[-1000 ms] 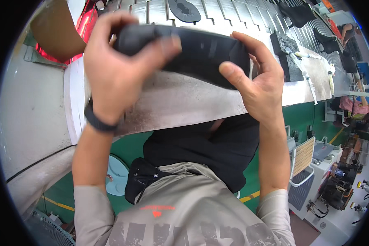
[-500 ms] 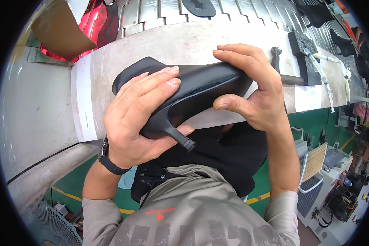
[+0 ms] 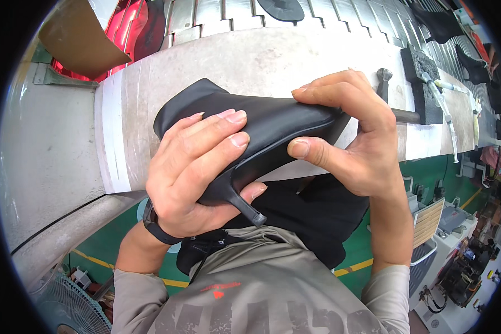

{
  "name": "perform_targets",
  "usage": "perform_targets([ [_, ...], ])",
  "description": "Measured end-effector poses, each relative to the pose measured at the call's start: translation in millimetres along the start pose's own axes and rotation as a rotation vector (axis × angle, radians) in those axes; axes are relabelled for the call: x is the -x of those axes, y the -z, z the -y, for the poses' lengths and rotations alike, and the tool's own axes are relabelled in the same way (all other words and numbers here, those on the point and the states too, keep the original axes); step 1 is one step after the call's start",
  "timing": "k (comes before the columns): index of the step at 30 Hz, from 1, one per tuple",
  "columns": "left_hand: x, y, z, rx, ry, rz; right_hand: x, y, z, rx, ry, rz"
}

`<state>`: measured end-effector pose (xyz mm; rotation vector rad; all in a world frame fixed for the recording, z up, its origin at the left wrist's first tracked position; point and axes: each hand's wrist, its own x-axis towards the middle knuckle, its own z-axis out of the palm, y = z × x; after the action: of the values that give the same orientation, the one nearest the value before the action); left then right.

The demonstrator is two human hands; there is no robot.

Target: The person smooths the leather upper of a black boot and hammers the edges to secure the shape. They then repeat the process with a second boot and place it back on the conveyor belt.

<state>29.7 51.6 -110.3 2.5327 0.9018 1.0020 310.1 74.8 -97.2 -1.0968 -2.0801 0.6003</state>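
Observation:
A black high-heeled ankle boot (image 3: 273,119) lies on its side across my two hands, above the near edge of the workbench. Its shaft opening points to the far left, its toe to the right, and its thin heel toward me. My left hand (image 3: 197,167) wraps the heel end, fingers over the upper and thumb beneath by the heel. At the toe, my right hand (image 3: 353,125) pinches the boot, with the thumb on the sole edge and the fingers over the upper. The toe tip is partly hidden behind that hand.
Right of my hands lie a hammer (image 3: 383,83), a black block (image 3: 423,83) and syringes (image 3: 441,97). Beyond the bench (image 3: 250,61) runs a slatted metal conveyor (image 3: 350,16) carrying a dark sole-shaped piece (image 3: 282,8) and more black boots (image 3: 437,25). A fan (image 3: 72,306) stands at lower left.
The boot's toe has turned a little so more of the upper faces up. My right thumb has come onto the sole edge, and the right fingers have closed over the toe.

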Motion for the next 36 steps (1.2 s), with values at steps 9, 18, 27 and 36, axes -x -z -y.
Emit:
perform_targets([
  [9, 6, -5, 1, -0.005, -0.022, -0.034, -8, 2, 14, 0.081, -0.098, 0.051],
  [18, 13, -11, 3, -0.001, -0.045, -0.058, -26, -5, 41, 0.286, -0.121, 0.196],
  [27, 18, -48, -21, -0.143, 0.069, -0.019, 43, 33, -37, 0.345, -0.076, -0.242],
  [36, -78, -52, 8, -0.167, 0.118, 0.326, 84, 64, -50, 0.527, -0.174, 0.064],
])
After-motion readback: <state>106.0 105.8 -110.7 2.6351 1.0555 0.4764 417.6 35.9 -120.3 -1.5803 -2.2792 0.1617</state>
